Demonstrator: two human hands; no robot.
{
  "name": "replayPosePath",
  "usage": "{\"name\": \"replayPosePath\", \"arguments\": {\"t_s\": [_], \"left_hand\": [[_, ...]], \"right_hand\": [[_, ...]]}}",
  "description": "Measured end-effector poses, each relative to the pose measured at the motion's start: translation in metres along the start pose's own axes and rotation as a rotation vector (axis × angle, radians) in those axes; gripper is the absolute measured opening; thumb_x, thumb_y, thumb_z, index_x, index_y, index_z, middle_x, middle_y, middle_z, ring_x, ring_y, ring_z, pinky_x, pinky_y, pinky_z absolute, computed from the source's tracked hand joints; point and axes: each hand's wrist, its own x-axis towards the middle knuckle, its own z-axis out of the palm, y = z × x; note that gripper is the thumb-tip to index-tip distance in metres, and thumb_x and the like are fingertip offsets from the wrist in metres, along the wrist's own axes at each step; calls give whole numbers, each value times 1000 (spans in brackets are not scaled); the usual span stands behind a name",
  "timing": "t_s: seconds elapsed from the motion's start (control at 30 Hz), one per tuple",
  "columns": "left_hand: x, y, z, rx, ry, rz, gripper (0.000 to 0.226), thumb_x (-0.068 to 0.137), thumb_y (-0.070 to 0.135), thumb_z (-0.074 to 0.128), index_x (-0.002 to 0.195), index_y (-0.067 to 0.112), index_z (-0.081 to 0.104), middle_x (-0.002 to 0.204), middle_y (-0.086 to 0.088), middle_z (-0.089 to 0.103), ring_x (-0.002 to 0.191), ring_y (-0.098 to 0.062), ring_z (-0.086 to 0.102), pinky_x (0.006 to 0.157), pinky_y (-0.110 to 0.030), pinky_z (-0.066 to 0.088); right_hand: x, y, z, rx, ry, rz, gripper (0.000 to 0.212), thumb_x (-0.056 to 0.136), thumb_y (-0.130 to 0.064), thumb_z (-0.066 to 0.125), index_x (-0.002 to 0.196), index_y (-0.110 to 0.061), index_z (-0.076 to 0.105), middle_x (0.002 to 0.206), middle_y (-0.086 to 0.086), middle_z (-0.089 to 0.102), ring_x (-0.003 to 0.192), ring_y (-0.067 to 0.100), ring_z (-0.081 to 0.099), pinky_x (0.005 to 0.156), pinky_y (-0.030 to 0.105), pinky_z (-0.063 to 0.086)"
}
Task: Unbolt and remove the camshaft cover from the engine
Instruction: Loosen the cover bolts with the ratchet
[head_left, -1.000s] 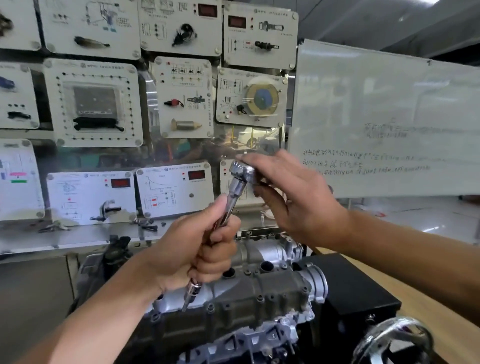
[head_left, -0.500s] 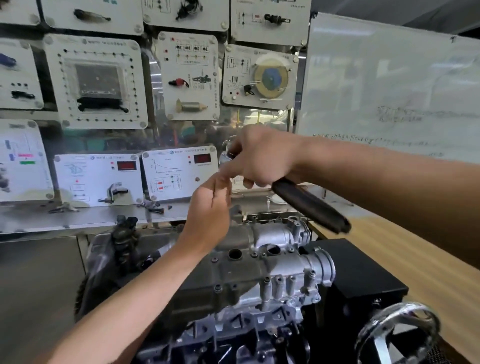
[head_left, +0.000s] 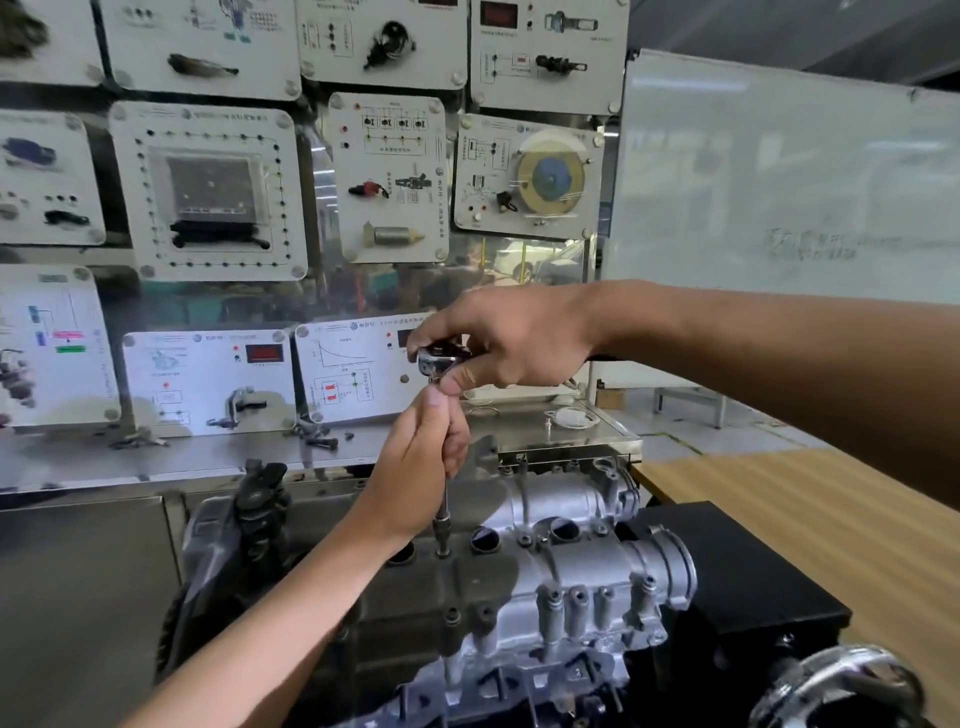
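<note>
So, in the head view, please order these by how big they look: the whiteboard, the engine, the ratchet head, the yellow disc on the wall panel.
1. whiteboard
2. engine, near the camera, so the first two are not sure
3. yellow disc
4. ratchet head, partly hidden under the right hand

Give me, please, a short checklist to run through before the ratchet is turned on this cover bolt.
1. Socket down on a bolt of the cover: ok.
2. Extension near upright: ok.
3. Left hand steadies the extension: ok.
4. Right hand grips the ratchet head: ok.
5. Ratchet direction set to loosen: cannot tell.
6. Handle free to swing: cannot tell, handle hidden.
</note>
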Motion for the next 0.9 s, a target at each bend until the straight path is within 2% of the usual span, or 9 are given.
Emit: {"name": "replayPosePath", "arguments": {"t_s": [0.1, 0.2, 0.3, 0.37, 0.47, 0.53, 0.67, 0.77, 0.9], "left_hand": [[-1, -1, 1, 19, 23, -3, 51, 96, 67, 23, 64, 31, 40, 61, 5, 37, 60, -16, 37, 61, -31, 36], [0, -1, 2, 24, 32, 6, 50, 96, 67, 22, 65, 32, 40, 62, 4, 37, 62, -17, 38, 62, -33, 37], [1, -3, 2, -3, 16, 14, 49, 96, 68, 23, 68, 32, 42, 63, 4, 37, 62, -19, 37, 64, -38, 36], [1, -3, 2, -10, 10, 8, 51, 95, 72, 25, 69, 31, 42, 64, 5, 37, 62, -18, 37, 64, -38, 36], [-1, -4, 1, -13, 23, 1, 50, 93, 74, 26, 71, 33, 44, 63, 7, 37, 62, -17, 37, 64, -37, 36], [-3, -5, 0, -13, 38, 14, 44, 96, 68, 24, 72, 39, 47, 62, 9, 38, 62, -17, 37, 65, -34, 37], [-6, -4, 3, 25, 85, -15, 40, 100, 52, 24, 69, 37, 44, 61, 9, 38, 61, -13, 38, 63, -25, 39], [-11, -3, 7, 90, 87, 32, 43, 108, 36, 21, 72, 22, 41, 61, 7, 38, 55, -6, 35, 54, -15, 35], [-16, 3, 16, 109, 87, 107, 43, 105, 43, 19, 77, 21, 42, 63, 5, 39, 56, -5, 37, 57, -17, 36]], "right_hand": [[3, 3, 3, 83, -18, -3, 51, 98, -24, 59, 145, -11, 45, 119, -19, 56, 89, -28, 50, 79, -6, 34], [7, 8, 4, 109, -22, 8, 50, 97, -21, 60, 144, -10, 46, 108, -25, 48, 69, -36, 43, 66, -9, 32], [6, 9, 3, 64, -28, -5, 49, 98, -23, 59, 144, -13, 47, 119, -22, 55, 88, -27, 50, 81, -4, 35], [4, 8, 4, 39, -25, -23, 49, 98, -24, 59, 144, -13, 47, 136, -9, 57, 115, -5, 53, 98, 9, 38], [3, 2, 5, -34, -1, -33, 49, 99, -33, 56, 139, -6, 50, 137, 5, 59, 119, 16, 57, 101, 23, 45], [4, -5, 7, -129, 15, -11, 44, 100, -41, 51, 122, -3, 59, 115, 12, 68, 101, 26, 64, 90, 39, 51], [9, -22, 12, -183, 47, 140, 47, 102, -37, 47, 76, -3, 65, 64, 10, 67, 54, 20, 59, 48, 20, 43], [10, -35, 13, -136, 50, 257, 48, 98, -23, 47, 53, -10, 58, 41, 2, 60, 47, 19, 67, 48, 22, 51], [15, -38, 9, -208, 50, 310, 40, 98, -21, 50, 60, -12, 59, 48, 3, 57, 47, 21, 63, 37, 18, 45]]}}
